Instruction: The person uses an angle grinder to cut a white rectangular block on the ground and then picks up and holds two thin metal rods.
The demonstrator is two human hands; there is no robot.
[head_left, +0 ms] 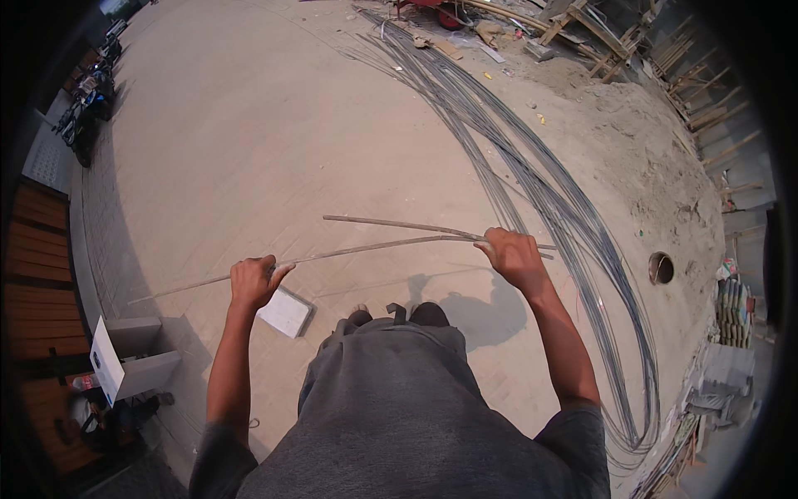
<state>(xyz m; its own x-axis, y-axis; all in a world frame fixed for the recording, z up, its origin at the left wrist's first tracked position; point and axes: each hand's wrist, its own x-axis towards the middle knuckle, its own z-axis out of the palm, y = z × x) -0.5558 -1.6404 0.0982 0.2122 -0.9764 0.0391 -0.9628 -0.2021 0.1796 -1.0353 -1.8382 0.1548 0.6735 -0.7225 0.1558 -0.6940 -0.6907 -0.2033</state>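
Across the front of my body I hold long thin metal rods (366,248), which look like steel rebar. My left hand (253,281) is closed round one rod, whose end reaches out to the left. Farther right, my right hand (514,256) grips that rod together with a second rod (391,223), where the two cross. The second rod's free end points left, above the first. Short ends stick out past my right hand. Whether the two pieces are one bent rod cannot be made out, as my right hand covers the crossing.
A large bundle of long rods (532,154) curves along the ground on the right. A pale block (285,312) lies near my feet. An open white box (125,366) stands at the left by brown slatted panels (37,312). Motorbikes (87,112) are at far left; a round hole (661,268) lies right.
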